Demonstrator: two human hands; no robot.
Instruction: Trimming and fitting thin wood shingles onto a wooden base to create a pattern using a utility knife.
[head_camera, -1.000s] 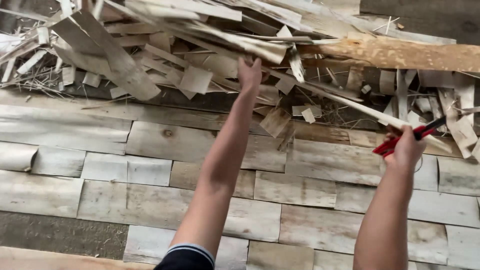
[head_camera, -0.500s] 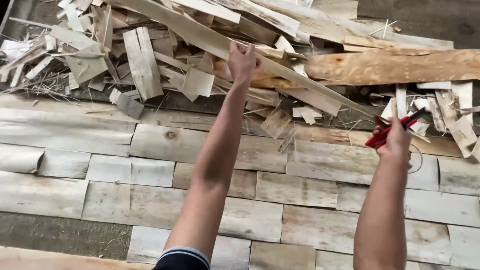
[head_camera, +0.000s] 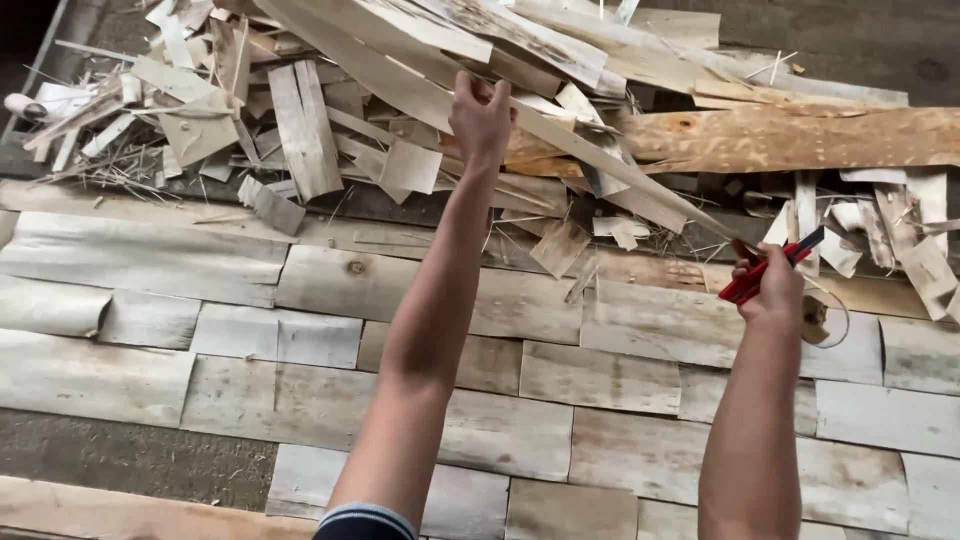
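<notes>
My left hand (head_camera: 480, 115) reaches far forward into a heap of pale veneer strips (head_camera: 400, 100) and grips a long thin strip (head_camera: 600, 150) that slants down to the right. My right hand (head_camera: 775, 290) is lower at the right, closed around a red-handled cutter (head_camera: 765, 270) with a dark tip. It hovers over flat veneer sheets (head_camera: 350, 330) laid side by side in rows beneath both arms.
A wide orange-brown bark slab (head_camera: 800, 135) lies across the pile at upper right. Small offcuts (head_camera: 900, 240) and splinters are scattered at the right and upper left. Dark ground (head_camera: 130, 455) shows at lower left, with a board edge (head_camera: 120, 510) along the bottom.
My left hand has moved further up into the pile and closed on the long strip, lifting it. My right hand with the cutter has drifted slightly down and left.
</notes>
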